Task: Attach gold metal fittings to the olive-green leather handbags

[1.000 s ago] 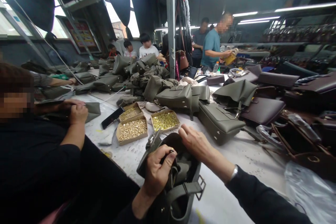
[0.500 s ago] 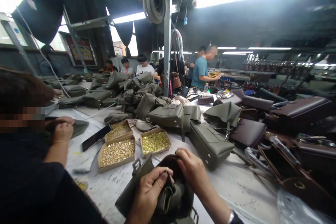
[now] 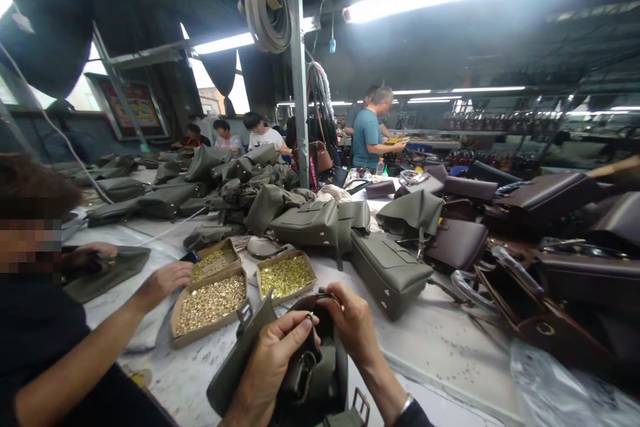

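Note:
An olive-green leather bag (image 3: pixel 320 380) rests open at the near table edge, with metal buckles on its flap and strap. My left hand (image 3: pixel 265 367) is closed around the bag's near rim, thumb pressed on the dark lining. My right hand (image 3: pixel 353 323) pinches the far rim of the opening, fingers curled over it. Just beyond the bag sit three cardboard trays of small brass fittings (image 3: pixel 210 301).
A person in black at my left reaches a hand (image 3: pixel 165 281) toward the trays. Piles of olive bags (image 3: pixel 310 223) and brown bags (image 3: pixel 457 243) cover the white table (image 3: pixel 450 340). A steel post (image 3: pixel 299 80) rises mid-table. Other people work at the far end.
My view has tilted upward, so the bag sits lower in frame. The neighbour's hand has left the olive piece and reached toward the trays, covering the black phone.

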The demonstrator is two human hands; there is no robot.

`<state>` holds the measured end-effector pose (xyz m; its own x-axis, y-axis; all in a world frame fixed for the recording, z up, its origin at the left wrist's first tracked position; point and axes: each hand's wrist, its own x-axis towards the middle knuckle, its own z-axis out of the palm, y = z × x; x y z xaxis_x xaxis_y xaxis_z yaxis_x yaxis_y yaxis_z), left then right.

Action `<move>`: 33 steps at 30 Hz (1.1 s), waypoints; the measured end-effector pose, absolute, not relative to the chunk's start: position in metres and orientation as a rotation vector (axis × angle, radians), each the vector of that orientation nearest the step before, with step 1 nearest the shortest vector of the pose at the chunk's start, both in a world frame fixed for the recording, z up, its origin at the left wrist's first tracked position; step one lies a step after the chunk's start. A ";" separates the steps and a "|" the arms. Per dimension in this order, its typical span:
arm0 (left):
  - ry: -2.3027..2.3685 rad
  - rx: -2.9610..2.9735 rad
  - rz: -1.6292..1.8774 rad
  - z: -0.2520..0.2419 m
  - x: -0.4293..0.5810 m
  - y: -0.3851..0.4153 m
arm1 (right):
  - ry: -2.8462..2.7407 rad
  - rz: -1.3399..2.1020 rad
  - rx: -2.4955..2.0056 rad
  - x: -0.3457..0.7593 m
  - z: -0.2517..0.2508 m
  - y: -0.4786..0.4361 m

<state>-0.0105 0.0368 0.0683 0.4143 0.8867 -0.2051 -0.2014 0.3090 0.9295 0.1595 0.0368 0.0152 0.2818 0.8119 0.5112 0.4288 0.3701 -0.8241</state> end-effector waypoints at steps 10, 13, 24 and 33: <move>1.036 1.250 0.920 0.069 0.004 0.047 | -1.001 0.781 -1.105 0.161 0.002 0.051; 1.093 1.348 0.976 0.063 0.009 0.050 | -0.962 0.842 -1.089 0.159 0.006 0.053; 1.221 1.505 1.077 0.047 0.010 0.038 | -0.820 1.041 -1.072 0.162 0.004 0.047; 1.318 1.738 1.120 0.029 0.012 0.044 | -0.768 1.075 -1.091 0.158 -0.002 0.045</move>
